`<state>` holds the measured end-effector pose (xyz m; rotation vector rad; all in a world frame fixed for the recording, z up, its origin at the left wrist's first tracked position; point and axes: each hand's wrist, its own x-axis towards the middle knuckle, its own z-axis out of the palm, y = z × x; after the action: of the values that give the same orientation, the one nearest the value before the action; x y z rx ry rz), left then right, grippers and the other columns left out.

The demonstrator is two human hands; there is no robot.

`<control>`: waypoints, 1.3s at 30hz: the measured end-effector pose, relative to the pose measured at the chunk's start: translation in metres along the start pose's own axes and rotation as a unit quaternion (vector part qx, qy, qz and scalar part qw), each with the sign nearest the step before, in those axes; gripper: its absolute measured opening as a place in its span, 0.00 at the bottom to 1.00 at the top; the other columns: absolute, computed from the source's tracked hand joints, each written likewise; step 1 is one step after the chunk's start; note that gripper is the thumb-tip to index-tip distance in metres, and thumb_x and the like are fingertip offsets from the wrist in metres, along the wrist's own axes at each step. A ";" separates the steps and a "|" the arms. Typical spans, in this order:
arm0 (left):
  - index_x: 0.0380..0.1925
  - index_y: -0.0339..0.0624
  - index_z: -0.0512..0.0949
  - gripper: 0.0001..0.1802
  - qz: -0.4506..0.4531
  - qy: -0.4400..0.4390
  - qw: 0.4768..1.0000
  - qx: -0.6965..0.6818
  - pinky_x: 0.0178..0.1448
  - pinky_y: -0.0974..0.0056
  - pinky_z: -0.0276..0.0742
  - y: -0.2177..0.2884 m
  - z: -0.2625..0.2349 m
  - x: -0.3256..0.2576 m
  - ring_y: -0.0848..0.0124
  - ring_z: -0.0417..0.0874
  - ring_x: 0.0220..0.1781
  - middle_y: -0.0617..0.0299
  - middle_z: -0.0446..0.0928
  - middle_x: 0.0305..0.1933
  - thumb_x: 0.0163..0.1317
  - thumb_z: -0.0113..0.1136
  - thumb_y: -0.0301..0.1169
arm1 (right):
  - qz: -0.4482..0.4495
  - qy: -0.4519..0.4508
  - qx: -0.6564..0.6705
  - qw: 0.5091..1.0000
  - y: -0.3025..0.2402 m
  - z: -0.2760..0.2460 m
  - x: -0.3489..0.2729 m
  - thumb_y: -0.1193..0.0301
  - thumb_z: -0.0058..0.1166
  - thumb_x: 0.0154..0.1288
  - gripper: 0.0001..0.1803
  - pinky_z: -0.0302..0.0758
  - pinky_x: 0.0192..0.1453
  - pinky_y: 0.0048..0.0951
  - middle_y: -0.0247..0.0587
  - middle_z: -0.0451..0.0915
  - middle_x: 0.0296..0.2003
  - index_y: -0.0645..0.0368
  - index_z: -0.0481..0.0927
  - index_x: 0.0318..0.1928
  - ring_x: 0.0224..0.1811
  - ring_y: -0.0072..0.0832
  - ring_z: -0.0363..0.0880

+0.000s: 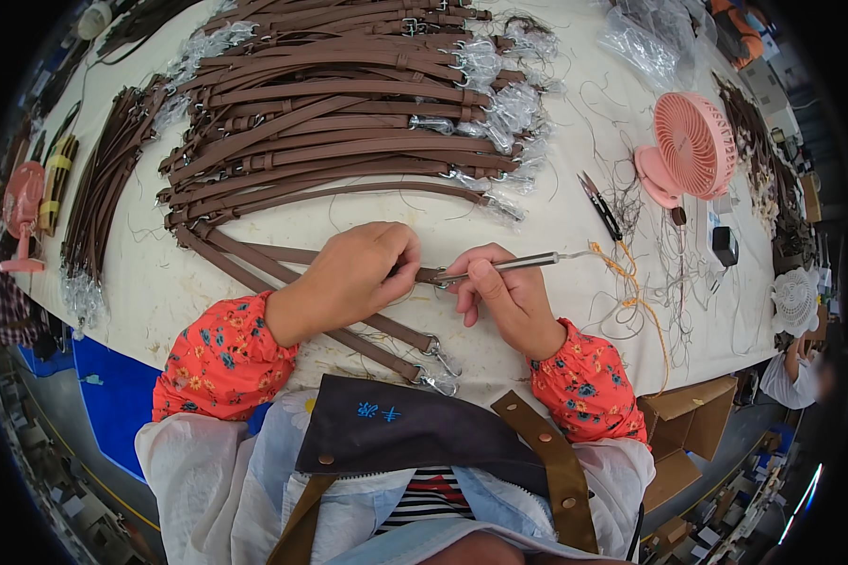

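Note:
My left hand point(363, 268) is closed in a pinch on the end of a brown strap point(429, 276) over the near middle of the table. In my right hand point(513, 306) is a slim metal hand tool point(528, 262), held like a pen. Its tip points left and meets the strap end by a small metal fitting; the exact contact is too small to make out. Two more brown straps point(372, 356) lie below my left hand, their metal clasps point(438, 381) partly wrapped in clear plastic. Their far ends join the strap pile.
A large pile of brown straps point(339, 99) covers the table point(594, 320) ahead, with another bundle point(113, 179) at left. On the right lie black-handled snips point(601, 207), an orange cord point(636, 297), loose threads and a pink fan point(693, 146). A cardboard box point(683, 428) stands below the edge.

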<state>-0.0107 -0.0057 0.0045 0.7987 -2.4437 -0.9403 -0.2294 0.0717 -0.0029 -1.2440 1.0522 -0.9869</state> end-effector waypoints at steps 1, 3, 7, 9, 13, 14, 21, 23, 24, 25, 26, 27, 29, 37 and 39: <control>0.32 0.40 0.71 0.07 -0.072 0.022 0.996 -0.040 0.40 0.54 0.73 0.003 -0.002 0.001 0.54 0.77 0.36 0.55 0.75 0.30 0.55 0.60 0.26 | 0.002 0.002 0.006 1.000 0.000 0.000 0.000 0.59 0.41 0.78 0.19 0.72 0.25 0.19 0.34 0.76 0.24 0.65 0.77 0.45 0.21 0.17 0.74; 0.33 0.40 0.71 0.08 -0.144 0.045 0.985 -0.079 0.41 0.54 0.73 0.000 -0.005 0.002 0.54 0.78 0.38 0.55 0.75 0.32 0.56 0.60 0.26 | -0.001 0.003 0.009 1.000 -0.002 0.000 0.000 0.59 0.41 0.78 0.19 0.72 0.25 0.19 0.34 0.76 0.24 0.65 0.77 0.45 0.21 0.17 0.74; 0.38 0.40 0.72 0.13 0.037 0.124 0.986 0.104 0.46 0.59 0.73 -0.013 -0.014 0.003 0.57 0.76 0.39 0.56 0.75 0.40 0.55 0.65 0.27 | -0.010 0.023 0.038 0.999 0.000 0.000 0.000 0.59 0.41 0.78 0.20 0.72 0.27 0.20 0.35 0.76 0.25 0.65 0.76 0.46 0.22 0.18 0.75; 0.37 0.41 0.73 0.13 0.070 0.079 0.988 0.113 0.48 0.58 0.72 -0.009 -0.014 0.000 0.57 0.76 0.40 0.56 0.74 0.42 0.54 0.67 0.28 | -0.028 0.028 0.033 0.999 0.001 -0.002 -0.001 0.60 0.40 0.78 0.19 0.73 0.29 0.20 0.36 0.77 0.25 0.65 0.75 0.47 0.23 0.18 0.75; 0.31 0.42 0.74 0.11 0.068 -0.012 0.996 0.058 0.47 0.56 0.70 -0.009 -0.009 -0.002 0.57 0.76 0.40 0.58 0.74 0.36 0.54 0.67 0.31 | -0.076 0.056 0.044 0.995 0.003 -0.002 0.000 0.62 0.39 0.79 0.18 0.74 0.36 0.22 0.38 0.78 0.29 0.65 0.73 0.50 0.26 0.20 0.76; 0.30 0.42 0.74 0.10 0.069 -0.033 0.996 0.042 0.46 0.56 0.71 -0.010 -0.009 -0.002 0.57 0.76 0.39 0.58 0.73 0.34 0.54 0.67 0.31 | -0.076 0.056 0.044 0.995 0.002 -0.002 0.001 0.62 0.39 0.79 0.18 0.74 0.36 0.22 0.38 0.78 0.29 0.65 0.73 0.50 0.26 0.20 0.76; 0.30 0.40 0.72 0.10 0.118 0.000 0.987 0.112 0.38 0.57 0.73 -0.001 -0.005 -0.004 0.56 0.77 0.37 0.56 0.72 0.33 0.55 0.65 0.28 | -0.073 0.072 0.041 0.994 0.001 -0.002 0.003 0.62 0.37 0.80 0.18 0.74 0.39 0.22 0.40 0.78 0.34 0.65 0.71 0.53 0.30 0.21 0.77; 0.30 0.40 0.70 0.11 -0.016 -0.077 0.997 0.022 0.37 0.56 0.74 0.007 -0.011 -0.004 0.55 0.78 0.36 0.55 0.71 0.34 0.56 0.65 0.29 | -0.071 0.072 0.042 0.994 0.001 -0.002 0.003 0.62 0.37 0.80 0.18 0.74 0.39 0.22 0.40 0.78 0.34 0.65 0.71 0.53 0.30 0.21 0.77; 0.30 0.40 0.70 0.11 -0.016 -0.077 0.997 0.022 0.37 0.56 0.74 0.009 -0.011 -0.003 0.55 0.78 0.36 0.55 0.71 0.34 0.56 0.65 0.29 | -0.069 0.073 0.046 0.994 0.000 -0.002 0.003 0.62 0.37 0.80 0.18 0.74 0.39 0.22 0.41 0.78 0.34 0.64 0.70 0.54 0.30 0.21 0.77; 0.32 0.41 0.71 0.12 -0.027 -0.068 0.997 0.013 0.38 0.56 0.74 0.011 -0.010 -0.002 0.55 0.79 0.36 0.56 0.72 0.35 0.56 0.66 0.30 | -0.068 0.074 0.049 0.994 0.000 -0.002 0.003 0.62 0.37 0.80 0.18 0.74 0.39 0.22 0.41 0.78 0.35 0.64 0.70 0.54 0.31 0.22 0.77; 0.35 0.41 0.72 0.13 -0.039 -0.058 0.998 0.006 0.38 0.56 0.75 0.013 -0.009 -0.002 0.55 0.79 0.37 0.56 0.72 0.36 0.55 0.67 0.30 | -0.068 0.073 0.050 0.994 0.001 -0.002 0.004 0.62 0.37 0.80 0.18 0.74 0.39 0.22 0.41 0.78 0.35 0.64 0.70 0.54 0.31 0.22 0.77; 0.35 0.41 0.72 0.13 -0.040 -0.057 0.998 0.006 0.38 0.56 0.75 0.014 -0.005 -0.002 0.55 0.79 0.37 0.56 0.72 0.36 0.55 0.67 0.30 | -0.073 0.078 0.056 0.993 0.002 -0.002 0.004 0.62 0.37 0.80 0.18 0.74 0.40 0.23 0.42 0.78 0.35 0.64 0.69 0.55 0.31 0.22 0.78; 0.41 0.42 0.74 0.17 0.027 0.020 0.998 0.057 0.39 0.59 0.74 0.009 0.006 -0.004 0.60 0.79 0.35 0.59 0.75 0.37 0.54 0.69 0.32 | -0.079 0.082 0.063 0.992 0.002 -0.001 0.005 0.62 0.36 0.80 0.18 0.74 0.40 0.23 0.43 0.78 0.36 0.64 0.69 0.55 0.32 0.22 0.78; 0.44 0.46 0.81 0.17 -0.028 -0.031 0.999 -0.012 0.47 0.59 0.72 -0.001 0.011 -0.001 0.61 0.79 0.39 0.61 0.76 0.35 0.52 0.71 0.32 | -0.089 0.107 0.077 0.987 0.000 -0.001 0.005 0.62 0.34 0.80 0.18 0.79 0.46 0.29 0.43 0.77 0.36 0.64 0.69 0.54 0.30 0.23 0.79; 0.42 0.46 0.83 0.16 -0.034 -0.035 0.999 -0.023 0.48 0.60 0.72 -0.003 0.011 0.000 0.62 0.79 0.39 0.61 0.76 0.35 0.51 0.72 0.32 | -0.095 0.106 0.079 0.987 -0.001 -0.001 0.005 0.61 0.34 0.80 0.18 0.79 0.44 0.28 0.44 0.77 0.36 0.64 0.69 0.54 0.29 0.24 0.79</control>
<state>-0.0152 -0.0022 -0.0055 0.8508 -2.4573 -1.0633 -0.2296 0.0663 -0.0026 -1.1408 1.0074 -1.3487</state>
